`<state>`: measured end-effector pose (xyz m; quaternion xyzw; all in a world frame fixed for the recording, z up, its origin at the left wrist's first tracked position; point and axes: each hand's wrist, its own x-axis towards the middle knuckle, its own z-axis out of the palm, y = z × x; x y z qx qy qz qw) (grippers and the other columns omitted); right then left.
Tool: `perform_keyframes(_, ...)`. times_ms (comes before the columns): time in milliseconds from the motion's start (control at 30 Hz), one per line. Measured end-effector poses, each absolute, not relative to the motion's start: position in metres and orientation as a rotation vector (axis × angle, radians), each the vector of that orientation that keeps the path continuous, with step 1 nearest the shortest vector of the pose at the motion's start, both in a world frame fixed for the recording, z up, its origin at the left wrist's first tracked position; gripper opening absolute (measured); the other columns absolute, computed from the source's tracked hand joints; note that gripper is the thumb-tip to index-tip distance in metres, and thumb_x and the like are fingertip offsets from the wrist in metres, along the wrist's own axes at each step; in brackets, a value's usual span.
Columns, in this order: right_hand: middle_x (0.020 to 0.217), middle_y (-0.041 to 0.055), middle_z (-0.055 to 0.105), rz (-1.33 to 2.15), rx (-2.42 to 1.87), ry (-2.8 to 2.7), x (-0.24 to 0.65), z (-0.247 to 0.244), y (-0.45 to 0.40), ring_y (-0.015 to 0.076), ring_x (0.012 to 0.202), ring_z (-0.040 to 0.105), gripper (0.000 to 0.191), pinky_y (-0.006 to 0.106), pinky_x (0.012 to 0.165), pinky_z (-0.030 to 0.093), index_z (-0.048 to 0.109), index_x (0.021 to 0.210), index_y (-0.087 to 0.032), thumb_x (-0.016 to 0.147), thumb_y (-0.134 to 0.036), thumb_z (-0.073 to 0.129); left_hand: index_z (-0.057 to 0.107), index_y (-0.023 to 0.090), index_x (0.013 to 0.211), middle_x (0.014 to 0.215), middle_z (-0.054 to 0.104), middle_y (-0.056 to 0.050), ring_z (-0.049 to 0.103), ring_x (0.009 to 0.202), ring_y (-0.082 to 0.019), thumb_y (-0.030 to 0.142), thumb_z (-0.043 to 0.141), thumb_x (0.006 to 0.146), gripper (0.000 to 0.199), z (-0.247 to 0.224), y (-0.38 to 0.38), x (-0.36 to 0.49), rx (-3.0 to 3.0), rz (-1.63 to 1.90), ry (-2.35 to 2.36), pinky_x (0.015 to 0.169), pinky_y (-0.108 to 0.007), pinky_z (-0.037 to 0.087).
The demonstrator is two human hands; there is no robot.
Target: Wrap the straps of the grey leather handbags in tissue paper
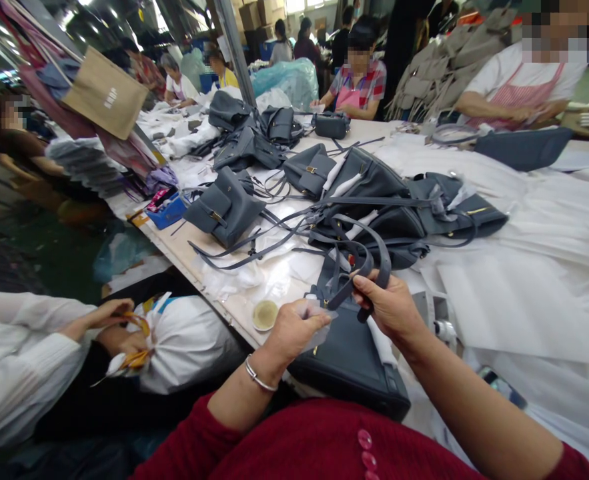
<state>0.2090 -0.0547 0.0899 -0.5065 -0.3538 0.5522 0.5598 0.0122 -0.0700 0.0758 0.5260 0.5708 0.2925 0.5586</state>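
My right hand (389, 303) is closed around a dark blue-grey bag strap (385, 257), which loops up above the fingers. Between the thumb and fingers of my left hand (294, 327) is a thin whitish translucent sheet (319, 323), close to the strap's lower stretch. Below both hands a dark blue-grey handbag (347, 353) lies near the table's front edge, with a white wrapped handle at its right side. Just left of my left hand sits a small round dish (265, 315) with something yellowish in it.
More dark bags (369, 187) with tangled straps are heaped beyond my hands. White sheets (514, 293) cover the right of the table (214, 283); a phone (501, 387) lies there. A blue box (167, 210) stands at the left edge. A co-worker's hands (119, 327) hold a white bundle at left; several people work across.
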Motion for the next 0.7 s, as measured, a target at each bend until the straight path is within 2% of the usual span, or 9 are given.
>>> perform_keyframes(133,0.052,-0.0016,0.058,1.287,-1.24,-0.892,0.205,0.087,-0.056,0.0101,0.046,0.047,0.033,0.024,0.045,0.034,0.06,0.062,-0.018,0.076,-0.043,0.077,0.057,0.016,0.063,0.059,0.054,0.004,0.046,0.055,-0.009,0.041,0.074,0.071,0.032,0.077,-0.07,0.014,1.248,0.672,1.313,0.054,-0.021,0.034)
perform_keyframes(367,0.055,-0.0005,0.058,1.206,-1.347,-1.043,0.202,0.075,-0.062,0.0133,0.05,0.049,0.032,0.027,0.048,0.037,0.068,0.07,-0.018,0.076,-0.049,0.074,0.055,0.016,0.062,0.058,0.049,0.005,0.043,0.055,-0.009,0.04,0.072,0.073,0.032,0.081,-0.069,0.012,1.277,0.64,1.284,0.054,-0.022,0.031)
perform_keyframes(567,0.057,-0.0023,0.053,1.345,-1.325,-1.116,0.187,0.062,-0.082,0.0117,0.051,0.043,0.032,0.026,0.048,0.033,0.068,0.072,-0.018,0.075,-0.048,0.075,0.063,0.014,0.067,0.061,0.052,0.003,0.046,0.06,-0.011,0.037,0.069,0.077,0.025,0.086,-0.069,0.015,1.339,0.638,1.219,0.058,-0.023,0.035)
perform_keyframes(700,0.052,-0.0049,0.046,1.424,-1.287,-0.951,0.192,0.056,-0.085,0.0097,0.047,0.038,0.034,0.024,0.045,0.027,0.063,0.071,-0.019,0.08,-0.051,0.069,0.063,0.015,0.063,0.06,0.048,0.004,0.044,0.059,-0.011,0.035,0.067,0.079,0.026,0.084,-0.071,0.012,1.428,0.613,1.245,0.056,-0.023,0.033)
